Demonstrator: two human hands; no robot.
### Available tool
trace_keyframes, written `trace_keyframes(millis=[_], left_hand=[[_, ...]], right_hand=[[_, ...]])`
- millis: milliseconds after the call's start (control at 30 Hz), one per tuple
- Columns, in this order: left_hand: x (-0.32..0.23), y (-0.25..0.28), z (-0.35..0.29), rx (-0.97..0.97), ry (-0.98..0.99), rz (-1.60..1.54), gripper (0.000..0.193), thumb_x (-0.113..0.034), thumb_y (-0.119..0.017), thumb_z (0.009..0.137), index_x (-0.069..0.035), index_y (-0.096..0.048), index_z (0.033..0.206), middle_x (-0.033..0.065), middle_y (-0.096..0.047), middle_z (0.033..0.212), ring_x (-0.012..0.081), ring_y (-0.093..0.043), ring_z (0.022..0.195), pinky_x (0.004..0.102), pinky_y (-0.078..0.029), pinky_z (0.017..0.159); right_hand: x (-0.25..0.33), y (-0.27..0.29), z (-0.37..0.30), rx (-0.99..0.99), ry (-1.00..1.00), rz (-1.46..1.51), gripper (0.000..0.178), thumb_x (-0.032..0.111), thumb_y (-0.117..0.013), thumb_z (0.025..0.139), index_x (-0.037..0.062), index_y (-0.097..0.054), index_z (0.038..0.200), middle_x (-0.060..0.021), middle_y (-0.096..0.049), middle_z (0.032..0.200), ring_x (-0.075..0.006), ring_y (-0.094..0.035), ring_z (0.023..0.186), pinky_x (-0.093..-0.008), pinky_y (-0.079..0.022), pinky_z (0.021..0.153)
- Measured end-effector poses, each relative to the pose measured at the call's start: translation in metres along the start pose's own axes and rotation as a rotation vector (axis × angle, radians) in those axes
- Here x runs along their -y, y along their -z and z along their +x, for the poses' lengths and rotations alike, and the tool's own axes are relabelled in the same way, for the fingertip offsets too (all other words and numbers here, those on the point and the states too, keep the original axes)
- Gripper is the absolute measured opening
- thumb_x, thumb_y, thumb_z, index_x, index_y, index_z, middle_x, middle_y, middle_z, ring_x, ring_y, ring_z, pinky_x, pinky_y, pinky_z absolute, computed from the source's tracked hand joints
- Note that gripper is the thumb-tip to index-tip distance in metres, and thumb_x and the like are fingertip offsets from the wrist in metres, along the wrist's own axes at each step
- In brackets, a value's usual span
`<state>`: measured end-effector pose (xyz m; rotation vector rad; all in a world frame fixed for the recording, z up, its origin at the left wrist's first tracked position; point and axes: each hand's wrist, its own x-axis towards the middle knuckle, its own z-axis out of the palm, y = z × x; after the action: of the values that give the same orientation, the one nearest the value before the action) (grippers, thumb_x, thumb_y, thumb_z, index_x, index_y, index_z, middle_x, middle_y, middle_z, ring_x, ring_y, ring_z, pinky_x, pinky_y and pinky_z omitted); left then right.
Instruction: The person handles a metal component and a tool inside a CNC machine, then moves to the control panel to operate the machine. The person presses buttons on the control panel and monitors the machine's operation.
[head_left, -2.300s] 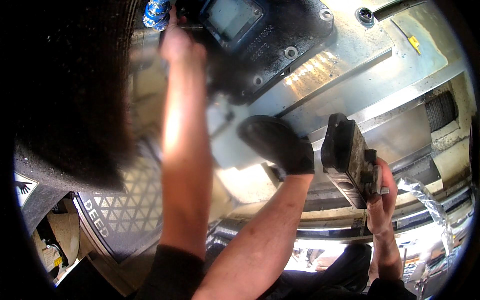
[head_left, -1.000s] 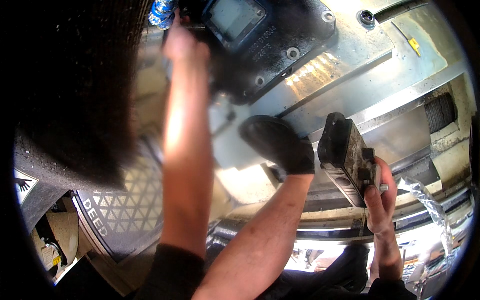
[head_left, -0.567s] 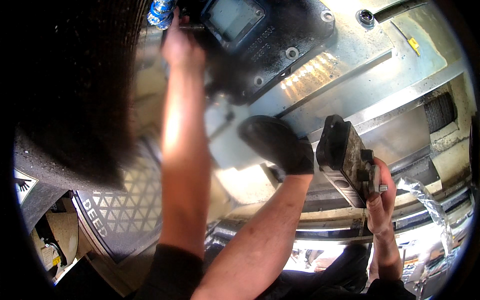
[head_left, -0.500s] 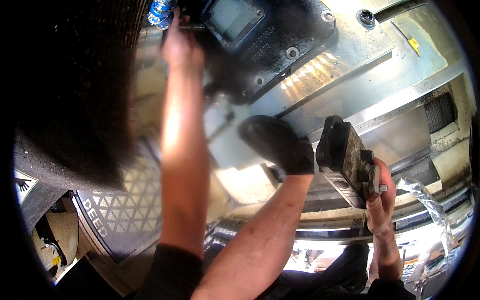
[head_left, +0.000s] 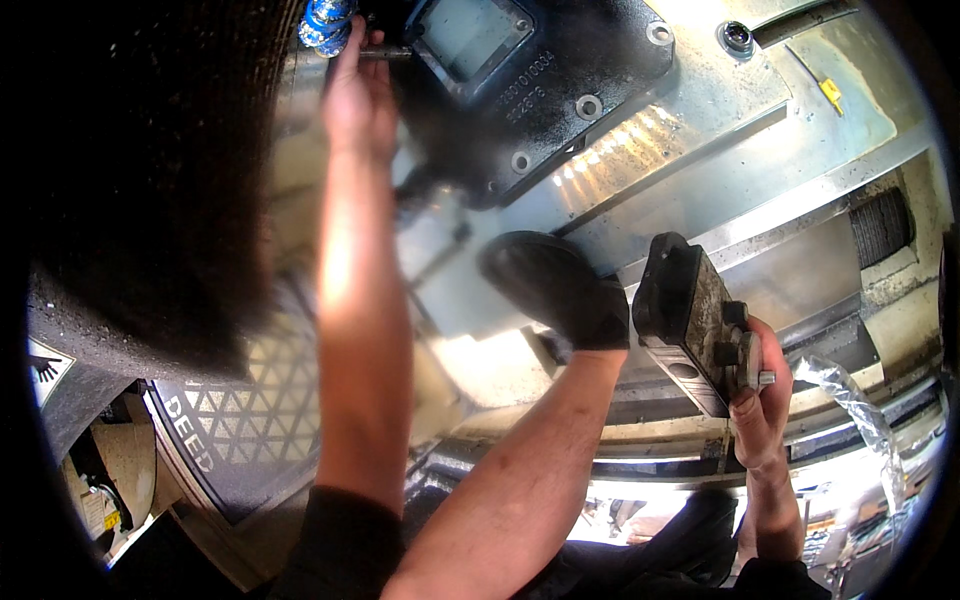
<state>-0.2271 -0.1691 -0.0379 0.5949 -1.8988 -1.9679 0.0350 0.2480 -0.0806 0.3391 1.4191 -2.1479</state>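
I look up at a vehicle's underside. My bare left hand (head_left: 352, 95) reaches to the top, its fingers closed on a thin metal rod (head_left: 385, 52) beside a blue ribbed part (head_left: 325, 20) and a black cast housing (head_left: 545, 90). My right hand (head_left: 555, 288), in a black glove, lies against a pale grey metal casing (head_left: 445, 270); whatever is under its palm is hidden. At the right, another person's bare hand (head_left: 760, 400) holds up a black rectangular block (head_left: 685, 320) with bolts on its side.
A bright metal plate (head_left: 720, 130) with a plug and a small yellow tag spans the upper right. A dark tyre (head_left: 130, 180) fills the left. Crinkled foil-wrapped tubing (head_left: 850, 400) hangs at the right, and a patterned black mat (head_left: 240, 430) shows at the lower left.
The other person's hand has shifted the black block slightly left and up. My left hand has wobbled a little at the rod; my gloved right hand has stayed put.
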Motion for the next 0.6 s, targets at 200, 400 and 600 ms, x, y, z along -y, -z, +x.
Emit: trace_keyframes(millis=[200,400,600], left_hand=[[0.004,-0.008,0.001,-0.09,-0.014,-0.005,0.021,-0.02,-0.081,0.09,-0.012,-0.07,0.106,-0.0018,-0.064,0.098,0.0168,-0.064,0.097,0.0302,-0.049,0.089],[0.001,-0.038,-0.008,-0.302,-0.018,-0.024,0.019,-0.015,-0.08,0.09,-0.008,-0.071,0.105,0.0013,-0.061,0.096,0.0174,-0.061,0.091,0.0283,-0.054,0.08],[-0.001,-0.057,-0.012,-0.439,-0.036,-0.021,0.021,-0.014,-0.08,0.09,-0.006,-0.071,0.107,0.0036,-0.058,0.094,0.0182,-0.059,0.088,0.0281,-0.056,0.078]], right_hand=[[0.0,0.001,0.001,-0.001,0.016,-0.005,0.1,0.06,-0.076,0.086,-0.0133,-0.041,0.142,-0.0144,-0.063,0.123,-0.0188,-0.059,0.112,-0.0322,-0.046,0.1],[0.004,0.003,0.0,0.006,0.016,-0.046,0.084,0.045,-0.074,0.091,-0.0135,-0.041,0.142,-0.0138,-0.064,0.12,-0.0181,-0.059,0.108,-0.0319,-0.047,0.097],[0.002,0.001,-0.001,0.0,0.013,-0.023,0.08,0.043,-0.072,0.093,-0.0131,-0.042,0.141,-0.0141,-0.064,0.12,-0.0184,-0.059,0.108,-0.032,-0.047,0.096]])
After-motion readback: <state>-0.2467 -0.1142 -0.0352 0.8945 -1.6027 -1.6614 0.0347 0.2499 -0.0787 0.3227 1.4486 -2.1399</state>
